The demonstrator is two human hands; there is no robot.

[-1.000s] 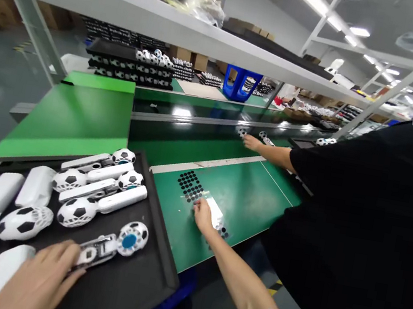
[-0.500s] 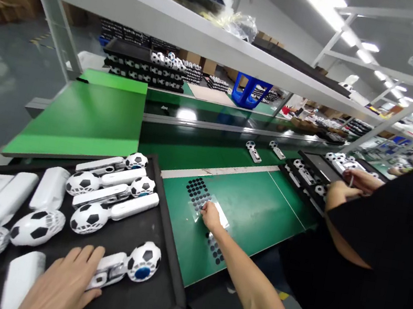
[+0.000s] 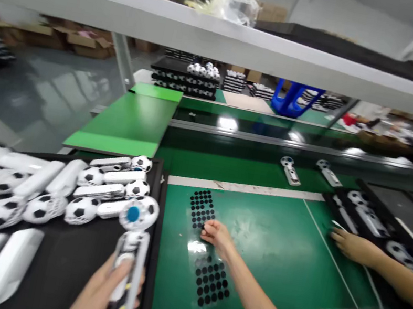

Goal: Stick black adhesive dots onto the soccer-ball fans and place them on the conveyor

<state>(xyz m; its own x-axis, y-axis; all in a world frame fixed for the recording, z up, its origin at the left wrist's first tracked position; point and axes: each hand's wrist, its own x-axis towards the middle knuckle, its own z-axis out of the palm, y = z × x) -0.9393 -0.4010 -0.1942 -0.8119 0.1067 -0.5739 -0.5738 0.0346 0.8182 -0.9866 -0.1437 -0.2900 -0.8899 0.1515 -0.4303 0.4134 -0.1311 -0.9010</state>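
- The left hand (image 3: 100,287) was grasping a white device (image 3: 137,254), with the thumb laid over the handle and fingertips showing at its right side.
- This device was above the right part of a black tray (image 3: 69,263), near to the tray's right edge; whether it touched the tray, one could not tell.
- The ball-shaped end of the device, white with dark patches, pointed to the far side and carried a blue disc (image 3: 133,213); the handle extended toward the near side.
- The right hand (image 3: 218,236) was over the green desk (image 3: 265,250), its fingers bent and brought close together at the near right corner of the upper group of black dots (image 3: 202,208). It could not be told if a dot was between the fingertips.
- A lower group of black dots (image 3: 212,284) lay nearer on the same desk, to the left of the right forearm.
- In the black tray, more ball-ended devices (image 3: 81,211) were lying close together, in the left and far parts.
- Beyond the white strip (image 3: 256,189) at the far edge of the desk, a pair of similar devices (image 3: 290,171) lay apart from each other.
- At the right, another person's hand (image 3: 353,247) was near a second tray (image 3: 394,201), with a thin white object (image 3: 339,226) at the fingers.
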